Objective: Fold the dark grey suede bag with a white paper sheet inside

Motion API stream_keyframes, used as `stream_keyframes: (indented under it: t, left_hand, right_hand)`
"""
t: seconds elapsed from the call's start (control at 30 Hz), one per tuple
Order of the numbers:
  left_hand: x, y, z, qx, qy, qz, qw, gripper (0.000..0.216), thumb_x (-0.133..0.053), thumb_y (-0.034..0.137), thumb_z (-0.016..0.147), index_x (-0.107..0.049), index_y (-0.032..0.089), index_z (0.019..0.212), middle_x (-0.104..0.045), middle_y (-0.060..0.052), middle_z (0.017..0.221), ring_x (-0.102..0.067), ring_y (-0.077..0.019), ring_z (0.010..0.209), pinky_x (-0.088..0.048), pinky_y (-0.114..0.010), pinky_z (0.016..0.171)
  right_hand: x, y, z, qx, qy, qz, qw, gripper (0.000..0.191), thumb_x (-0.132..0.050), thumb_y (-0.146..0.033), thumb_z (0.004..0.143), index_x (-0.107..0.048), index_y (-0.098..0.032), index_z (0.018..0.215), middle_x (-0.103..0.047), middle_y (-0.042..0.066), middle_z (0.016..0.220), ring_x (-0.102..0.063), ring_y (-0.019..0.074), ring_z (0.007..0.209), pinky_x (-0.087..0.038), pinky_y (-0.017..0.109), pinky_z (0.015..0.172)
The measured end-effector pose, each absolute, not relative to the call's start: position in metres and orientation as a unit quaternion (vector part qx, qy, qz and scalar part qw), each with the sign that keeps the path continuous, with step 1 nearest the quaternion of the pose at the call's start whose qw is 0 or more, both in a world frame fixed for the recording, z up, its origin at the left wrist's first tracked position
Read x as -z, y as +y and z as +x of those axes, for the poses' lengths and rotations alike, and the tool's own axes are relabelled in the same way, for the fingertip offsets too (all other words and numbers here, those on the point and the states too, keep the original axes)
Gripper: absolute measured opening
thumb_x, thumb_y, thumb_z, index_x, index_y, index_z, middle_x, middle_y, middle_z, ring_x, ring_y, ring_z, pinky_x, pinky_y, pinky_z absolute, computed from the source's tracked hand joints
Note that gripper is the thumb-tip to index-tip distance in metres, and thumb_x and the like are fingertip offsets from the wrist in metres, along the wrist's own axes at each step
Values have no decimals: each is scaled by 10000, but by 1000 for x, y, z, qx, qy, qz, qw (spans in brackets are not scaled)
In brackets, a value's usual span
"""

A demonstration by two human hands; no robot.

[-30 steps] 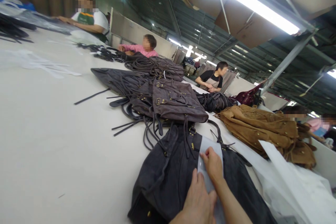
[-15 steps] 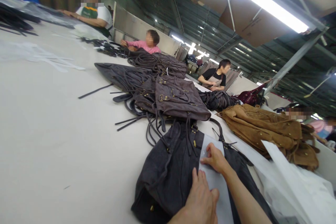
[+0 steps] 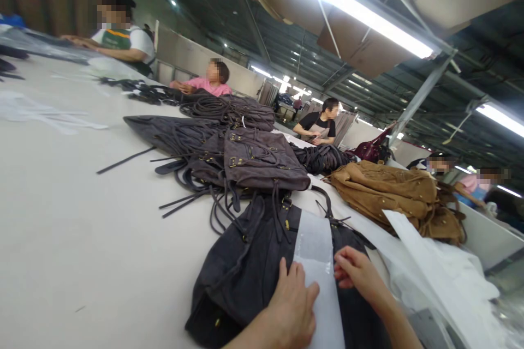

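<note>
A dark grey suede bag (image 3: pixel 245 267) lies on the white table (image 3: pixel 82 240) in front of me, with a long white strip (image 3: pixel 317 262) laid along its top. My left hand (image 3: pixel 292 308) lies flat on the bag with fingers spread, touching the strip's left edge. At the strip's right edge, my right hand (image 3: pixel 356 272) has its fingers curled against the strip. Whether those fingers pinch the strip is unclear.
Behind the bag lie brown-grey suede bags (image 3: pixel 254 158) with loose straps, coiled straps (image 3: pixel 323 155), and a tan suede bag (image 3: pixel 388 193). White sheets (image 3: pixel 434 272) are piled at the right. Several people sit along the table's far side (image 3: pixel 118 38).
My right hand has slid back along the strip toward me, to its right edge. My left hand stays flat on the bag. The view has shifted slightly.
</note>
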State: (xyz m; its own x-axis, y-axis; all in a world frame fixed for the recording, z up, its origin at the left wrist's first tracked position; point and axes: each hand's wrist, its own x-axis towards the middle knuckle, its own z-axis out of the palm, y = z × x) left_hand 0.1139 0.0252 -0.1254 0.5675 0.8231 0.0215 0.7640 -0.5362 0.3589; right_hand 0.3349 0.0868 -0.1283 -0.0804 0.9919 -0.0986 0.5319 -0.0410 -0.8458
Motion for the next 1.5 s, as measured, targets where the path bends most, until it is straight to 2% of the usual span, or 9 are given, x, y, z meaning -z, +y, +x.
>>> stream_keyframes:
  t: [0.17, 0.3, 0.4, 0.53, 0.73, 1.0, 1.1, 1.23, 1.5]
  left_hand:
    - [107, 30, 117, -43, 464, 877, 119, 422, -520, 371, 889, -608, 133, 1227, -462, -262, 1398, -347, -398, 1364, -151, -681, 1092]
    - [92, 38, 142, -44, 460, 885, 52, 377, -537, 357, 904, -666, 84, 1129, -527, -244, 1327, -403, -376, 1320, -195, -612, 1118]
    - [104, 46, 159, -69, 470, 878, 59, 297, -530, 261, 906, -675, 88, 1100, -594, -196, 1231, -508, -317, 1217, -288, -505, 1113]
    - [144, 54, 163, -108, 487, 862, 89, 253, -517, 205, 900, -650, 145, 1107, -575, -158, 1258, -515, -306, 1197, -360, -475, 1069]
    - [178, 54, 160, -164, 483, 856, 84, 356, -436, 235, 956, -534, 186, 1294, -465, -153, 1388, -426, -323, 1287, -304, -505, 1113]
    - [159, 49, 158, -129, 473, 867, 95, 366, -376, 204, 970, -569, 169, 1279, -469, -190, 1370, -423, -343, 1288, -299, -540, 1111]
    - [154, 47, 157, -117, 468, 869, 110, 403, -344, 214, 987, -525, 176, 1345, -428, -203, 1421, -389, -354, 1325, -285, -547, 1119]
    - [152, 48, 156, -100, 468, 868, 133, 422, -337, 222, 996, -493, 176, 1386, -399, -205, 1456, -359, -359, 1357, -267, -566, 1124]
    - [152, 49, 159, -81, 464, 870, 146, 440, -365, 245, 988, -485, 148, 1400, -368, -226, 1476, -322, -376, 1379, -237, -577, 1132]
  right_hand:
    - [169, 58, 330, -316, -676, -589, 312, 126, -515, -305, 784, -594, -212, 757, -588, -10, 721, -570, 149, 693, -479, 275, 663]
    - [164, 66, 330, -429, -606, -586, 324, 152, -517, -353, 793, -565, -209, 786, -613, -2, 745, -607, 145, 713, -504, 274, 686]
    - [151, 82, 336, -491, -548, -606, 302, 208, -438, -394, 854, -519, -202, 865, -644, 24, 767, -671, 161, 694, -545, 294, 635]
    - [142, 114, 340, -476, -498, -668, 282, 187, -390, -321, 904, -501, -176, 871, -626, 42, 681, -674, 186, 569, -556, 318, 517]
    - [147, 149, 336, -410, -490, -707, 305, 256, -454, -365, 914, -532, -158, 786, -583, 24, 696, -635, 129, 550, -578, 284, 528]
    - [152, 142, 336, -313, -578, -709, 255, 188, -542, -302, 836, -568, -179, 697, -620, 28, 595, -632, 165, 543, -509, 260, 496]
    - [149, 139, 335, -234, -639, -688, 251, 185, -559, -278, 812, -552, -200, 645, -585, 11, 555, -591, 162, 561, -465, 274, 581]
    - [146, 136, 334, -155, -694, -648, 272, 157, -582, -248, 782, -521, -217, 641, -581, 14, 663, -570, 177, 717, -410, 297, 722]
    - [160, 134, 346, -241, -618, -678, 316, 375, -323, -498, 907, -529, -210, 783, -594, 17, 671, -621, 168, 571, -497, 278, 499]
